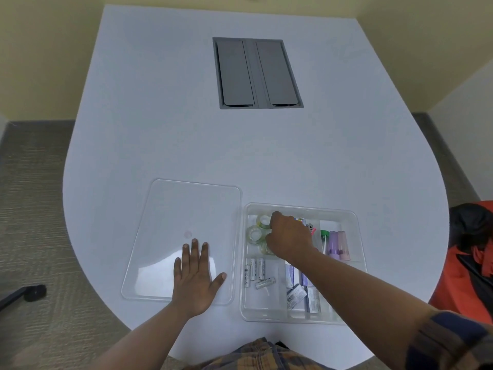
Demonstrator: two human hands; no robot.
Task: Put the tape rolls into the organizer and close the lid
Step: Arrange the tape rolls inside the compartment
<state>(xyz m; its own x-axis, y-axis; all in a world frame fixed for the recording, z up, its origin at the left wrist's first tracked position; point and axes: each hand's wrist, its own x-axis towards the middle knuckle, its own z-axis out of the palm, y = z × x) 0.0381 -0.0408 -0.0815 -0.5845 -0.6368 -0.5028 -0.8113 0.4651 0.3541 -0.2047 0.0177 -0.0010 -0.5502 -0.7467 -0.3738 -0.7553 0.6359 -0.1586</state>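
The clear plastic organizer (354,236) stands on the white table at the lower right, its compartments open. In its far left compartment lie three clear tape rolls with green print: one at the back (262,220), one in the middle (254,234), one partly under my fingers (265,248). My right hand (289,237) reaches into that compartment, its fingers curled down over the rolls; whether it grips one is hidden. The clear lid (186,209) lies flat on the table left of the organizer. My left hand (196,276) rests flat on the lid, fingers spread.
Other compartments hold several batteries (256,271), packets (294,296) and green, purple and pink tubes (334,244). A grey cable hatch (257,73) is set into the table further back. An orange and black chair (469,263) stands at the right edge.
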